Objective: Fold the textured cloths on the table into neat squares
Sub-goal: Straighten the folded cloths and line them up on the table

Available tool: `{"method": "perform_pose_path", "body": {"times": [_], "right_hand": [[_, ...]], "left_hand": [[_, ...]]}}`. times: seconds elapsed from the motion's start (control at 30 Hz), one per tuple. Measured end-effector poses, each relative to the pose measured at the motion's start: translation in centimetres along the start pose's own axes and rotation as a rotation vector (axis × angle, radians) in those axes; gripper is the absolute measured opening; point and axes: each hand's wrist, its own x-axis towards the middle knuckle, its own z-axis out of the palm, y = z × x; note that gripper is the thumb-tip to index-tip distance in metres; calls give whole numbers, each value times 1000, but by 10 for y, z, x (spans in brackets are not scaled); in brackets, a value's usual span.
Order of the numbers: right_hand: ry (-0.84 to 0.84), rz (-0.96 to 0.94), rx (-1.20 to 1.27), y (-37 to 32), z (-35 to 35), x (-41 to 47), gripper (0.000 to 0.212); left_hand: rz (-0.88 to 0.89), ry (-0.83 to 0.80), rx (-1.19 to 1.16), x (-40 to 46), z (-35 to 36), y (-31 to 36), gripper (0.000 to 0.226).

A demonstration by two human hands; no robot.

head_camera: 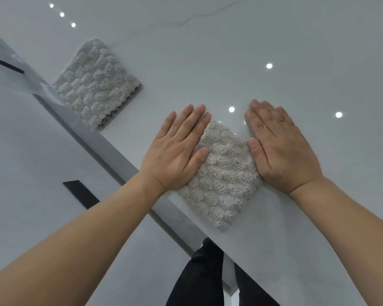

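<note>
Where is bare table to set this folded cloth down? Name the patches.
Free: the glossy table beyond both hands, and the strip between the far cloth and the left hand. Also right of the right hand. Crowded: the near edge, where both hands press flat on the near cloth.

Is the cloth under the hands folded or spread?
Folded: the near cloth lies as a compact, thick square, left hand and right hand pressing flat along its sides.
</note>
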Motion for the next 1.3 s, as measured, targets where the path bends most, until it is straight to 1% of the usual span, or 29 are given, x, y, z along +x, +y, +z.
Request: {"method": "perform_pose_path", "body": {"times": [0.07,0.1,0.2,0.27,0.3,0.33,0.4,0.43,0.5,0.6,0.7,0.73,0.8,0.9,0.97,1.03,1.13,1.2,1.3], "right_hand": [[41,43,58,-1,4,-3,55],[90,92,115,-4,5,-5,54],[285,403,408,-25,3,-22,54],[371,573,566,-54,5,-40,56],[392,619,605,-70,8,-46,56],[392,643,618,-85,13,-48,57],[357,664,552,-108,23,-48,59],[340,676,486,-114,28,-46,60],[304,717,349,-116,32,-40,61],[269,726,253,-115,35,-36,62],[221,731,192,-116,36,-36,63],[196,727,161,-116,37,-36,63],[129,710,81,-111,37,-41,64],[34,690,-26,-98,32,-59,65],[21,715,-20,-91,23,-62,66],[102,711,43,-92,10,-47,65],[235,576,135,-109,-5,1,63],[267,501,221,-127,-4,32,62],[265,466,355,-152,5,68,61]], "left_hand": [[-4,14,-1,-3,3,-2,63],[-5,20,-3,-3,3,-3,62],[2,36,-55,-1,4,-2,61],[1,39,-176,-2,0,-3,60],[5,38,-273,-2,-3,-4,59],[7,34,-385,-2,-5,-4,58],[8,21,-579,-3,-11,-4,56],[18,12,-631,-3,-13,-4,55],[76,-5,-633,-3,-14,-4,55],[148,-14,-481,-4,-10,-7,55],[207,-8,-196,-5,-1,-7,56],[220,-8,-133,-5,0,-7,57],[243,-15,-74,-3,2,-9,58],[223,-20,-19,-4,-1,-18,59],[177,-23,-9,-9,-5,-25,59],[164,-25,-31,-14,-13,-29,59],[141,38,-68,-18,-31,-34,60],[91,98,-102,-19,-43,-45,59],[14,157,-143,-21,-59,-76,59]]}}
